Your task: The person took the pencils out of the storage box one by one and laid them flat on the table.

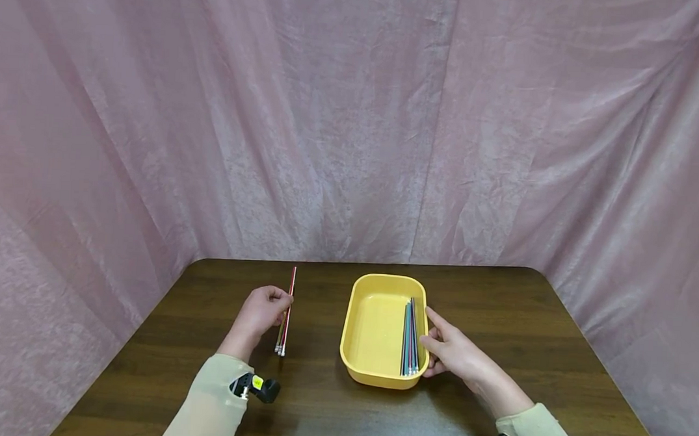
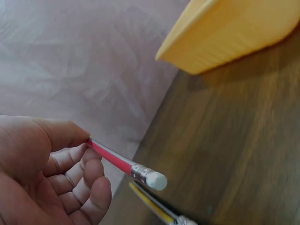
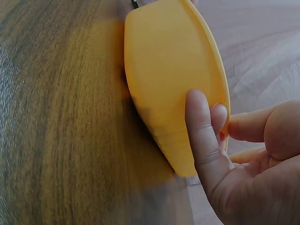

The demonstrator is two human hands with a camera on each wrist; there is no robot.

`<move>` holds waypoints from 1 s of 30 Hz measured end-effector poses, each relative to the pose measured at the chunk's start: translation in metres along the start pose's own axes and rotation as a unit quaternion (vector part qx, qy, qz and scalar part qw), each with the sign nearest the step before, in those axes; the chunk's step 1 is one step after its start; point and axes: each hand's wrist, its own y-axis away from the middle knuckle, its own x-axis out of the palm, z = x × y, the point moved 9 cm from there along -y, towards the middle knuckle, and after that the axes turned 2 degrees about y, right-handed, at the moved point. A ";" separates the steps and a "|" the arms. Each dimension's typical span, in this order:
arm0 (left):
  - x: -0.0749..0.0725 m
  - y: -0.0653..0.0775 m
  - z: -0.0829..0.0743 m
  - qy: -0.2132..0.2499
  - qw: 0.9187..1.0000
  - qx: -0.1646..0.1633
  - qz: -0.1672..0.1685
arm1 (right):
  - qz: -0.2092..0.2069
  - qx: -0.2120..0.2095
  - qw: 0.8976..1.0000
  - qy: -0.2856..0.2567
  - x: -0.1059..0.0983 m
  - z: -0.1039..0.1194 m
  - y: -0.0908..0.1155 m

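Note:
My left hand (image 1: 261,310) pinches a red pencil (image 2: 112,157) between thumb and fingers, its white eraser pointing toward me. Close below it, a yellow-and-dark pencil (image 2: 152,204) lies on the table, only partly seen in the left wrist view. A yellow plastic tray (image 1: 366,379) stands to the right of that hand. Inside, along its right wall, several dark and coloured pencils (image 1: 410,341) lie side by side. My right hand (image 1: 452,349) grips the tray's right rim, thumb over the edge and other fingers against the outer wall.
The brown wooden table (image 1: 318,408) has rounded far corners. Pink velvety curtain (image 1: 353,127) hangs behind it and at both sides. A small black camera (image 1: 254,386) is strapped on each wrist over pale sleeves.

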 end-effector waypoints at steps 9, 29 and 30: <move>-0.012 -0.011 0.023 -0.005 1.000 -0.010 0.001 | 0.001 0.003 1.000 -0.011 0.000 -0.002 0.000; -0.026 -0.021 0.058 -0.004 0.999 -0.035 -0.014 | -0.012 0.019 1.000 -0.004 -0.001 -0.003 0.002; -0.026 -0.022 0.060 -0.002 0.999 -0.037 -0.015 | -0.012 0.020 1.000 -0.005 -0.001 -0.003 0.003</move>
